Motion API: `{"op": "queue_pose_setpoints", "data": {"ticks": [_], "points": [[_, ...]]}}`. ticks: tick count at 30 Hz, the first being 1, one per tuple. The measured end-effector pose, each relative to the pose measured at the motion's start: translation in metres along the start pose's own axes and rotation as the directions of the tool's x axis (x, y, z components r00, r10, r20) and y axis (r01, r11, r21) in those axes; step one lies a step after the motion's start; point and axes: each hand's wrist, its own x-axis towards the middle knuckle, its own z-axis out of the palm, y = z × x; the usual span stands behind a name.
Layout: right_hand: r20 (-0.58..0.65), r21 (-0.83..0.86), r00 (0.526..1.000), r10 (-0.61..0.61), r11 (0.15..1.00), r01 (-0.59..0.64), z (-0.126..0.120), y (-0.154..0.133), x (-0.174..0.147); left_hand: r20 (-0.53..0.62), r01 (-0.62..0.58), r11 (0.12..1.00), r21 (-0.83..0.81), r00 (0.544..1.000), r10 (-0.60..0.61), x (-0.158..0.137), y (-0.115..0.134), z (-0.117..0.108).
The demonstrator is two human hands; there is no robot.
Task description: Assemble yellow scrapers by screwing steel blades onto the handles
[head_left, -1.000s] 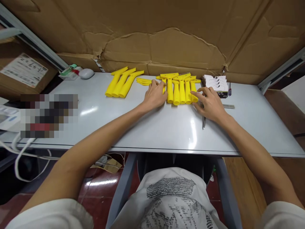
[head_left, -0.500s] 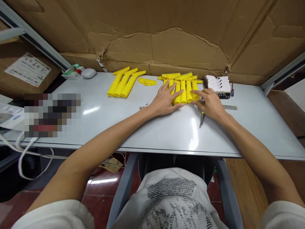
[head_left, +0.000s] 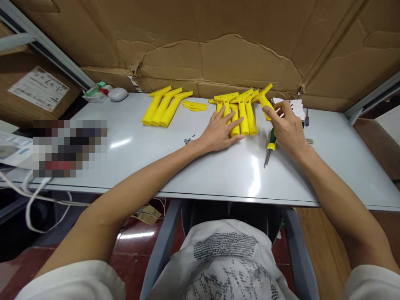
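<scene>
My left hand (head_left: pixel 218 132) lies spread over a row of yellow plastic scraper handles (head_left: pixel 243 118) with angled heads, its fingers resting on several of them. To the right of that row, my right hand (head_left: pixel 290 130) grips one yellow scraper handle (head_left: pixel 265 101) between thumb and fingers, tilted with its head up to the left. Below this hand lies a screwdriver (head_left: pixel 271 146) with a green and yellow grip, its tip toward the front edge. Part of the held handle is hidden by my fingers.
Three more yellow handles (head_left: pixel 170 109) lie at the left, beside thin yellow strips (head_left: pixel 194 106). Small screws (head_left: pixel 187 141) are near my left wrist. White cards (head_left: pixel 295 106) and a small screwdriver (head_left: pixel 306 118) lie at the right. A white mouse (head_left: pixel 117 95) sits far left; cardboard (head_left: pixel 250 58) lines the back.
My right hand has closed on the rightmost yellow scraper handle and moved it up and right, apart from the row. More of the screwdriver shows. My left hand stays on the row.
</scene>
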Motion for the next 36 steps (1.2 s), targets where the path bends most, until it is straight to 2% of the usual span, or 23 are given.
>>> {"op": "queue_pose_setpoints", "data": {"ticks": [3, 6, 8, 11, 14, 18, 21, 25, 27, 29, 30, 31, 32, 34, 36], "points": [[0.051, -0.062, 0.998, -0.027, 0.998, 0.03, -0.005, 0.006, 0.001, 0.006, 0.006, 1.0, 0.019, 1.0, -0.006, 0.001, 0.002, 0.0], [0.042, -0.099, 0.998, 0.055, 0.994, -0.05, -0.014, 0.015, 0.003, 0.002, 0.003, 1.0, 0.023, 1.0, -0.003, 0.001, 0.003, 0.0], [-0.025, -0.061, 0.991, 0.134, 0.989, -0.136, -0.022, 0.02, 0.004, -0.001, 0.004, 1.0, 0.013, 1.0, -0.004, 0.001, 0.003, 0.0], [-0.167, 0.083, 0.96, 0.224, 0.974, -0.212, -0.037, 0.024, 0.004, 0.001, 0.005, 1.0, -0.018, 1.0, -0.005, 0.0, 0.002, -0.001], [-0.31, 0.159, 0.917, 0.25, 0.965, -0.209, -0.051, 0.023, 0.003, 0.003, -0.011, 0.999, -0.035, 1.0, 0.011, 0.001, 0.0, -0.001], [-0.492, 0.146, 0.846, 0.202, 0.978, -0.149, -0.059, 0.019, -0.001, -0.006, -0.043, 0.999, -0.029, 0.999, 0.043, 0.005, -0.001, 0.001], [-0.541, 0.145, 0.813, 0.214, 0.976, -0.161, -0.057, 0.016, -0.004, -0.029, -0.04, 0.999, -0.012, 0.999, 0.04, 0.009, -0.002, 0.005], [-0.53, 0.131, 0.808, 0.258, 0.966, -0.222, -0.051, 0.002, -0.01, -0.051, -0.037, 0.999, -0.01, 0.998, 0.037, 0.012, -0.003, 0.003], [-0.465, 0.068, 0.853, 0.239, 0.97, -0.234, -0.048, -0.011, -0.016, -0.13, -0.076, 0.994, -0.082, 0.989, 0.065, 0.008, 0.001, -0.005], [-0.277, 0.024, 0.94, 0.2, 0.979, -0.201, -0.044, -0.029, -0.024, -0.214, -0.145, 0.943, -0.299, 0.973, 0.082, 0.002, 0.011, -0.015], [-0.142, 0.033, 0.977, 0.162, 0.987, -0.158, -0.042, -0.04, -0.028, -0.228, -0.174, 0.873, -0.456, 0.971, 0.075, -0.001, 0.017, -0.02], [0.0, 0.069, 0.995, 0.095, 0.993, -0.095, -0.039, -0.051, -0.031, -0.218, -0.185, 0.766, -0.615, 0.974, 0.06, -0.005, 0.024, -0.025], [0.126, 0.126, 0.992, 0.006, 0.992, -0.022, -0.037, -0.062, -0.034, -0.192, -0.175, 0.639, -0.749, 0.98, 0.043, -0.008, 0.03, -0.029], [0.284, 0.259, 0.94, -0.189, 0.959, 0.114, -0.033, -0.079, -0.036, -0.137, -0.129, 0.41, -0.903, 0.99, 0.01, -0.015, 0.038, -0.036], [0.33, 0.322, 0.898, -0.29, 0.929, 0.181, -0.032, -0.086, -0.035, -0.114, -0.101, 0.285, -0.953, 0.993, -0.029, -0.019, 0.038, -0.04]]}}
